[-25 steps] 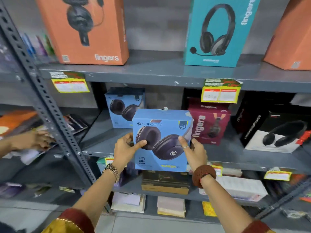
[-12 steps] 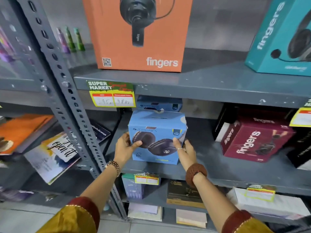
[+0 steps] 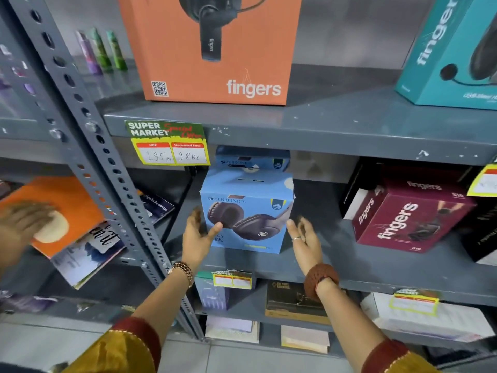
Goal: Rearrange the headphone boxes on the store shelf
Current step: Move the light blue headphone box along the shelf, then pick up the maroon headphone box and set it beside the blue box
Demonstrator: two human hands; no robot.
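Note:
A light blue Zebronics headphone box (image 3: 246,211) stands upright on the grey middle shelf (image 3: 336,254), in front of a second blue Zebronics box (image 3: 251,160) whose top shows behind it. My left hand (image 3: 197,234) is open at the box's left side, its thumb just touching the front face. Just off the box's right edge, my right hand (image 3: 305,238) has its fingers spread. Neither hand grips the box. A maroon fingers box (image 3: 408,214) sits farther right on the same shelf.
An orange fingers box (image 3: 215,49) and a teal fingers box (image 3: 451,52) stand on the shelf above. A perforated grey upright (image 3: 88,146) divides off a left bay of books, where another person's hand (image 3: 24,224) rests. Price tag (image 3: 169,144) hangs from the upper shelf edge.
The blue box was carried left and set on the shelf in front of the other blue box. Both hands have let go and opened beside it.

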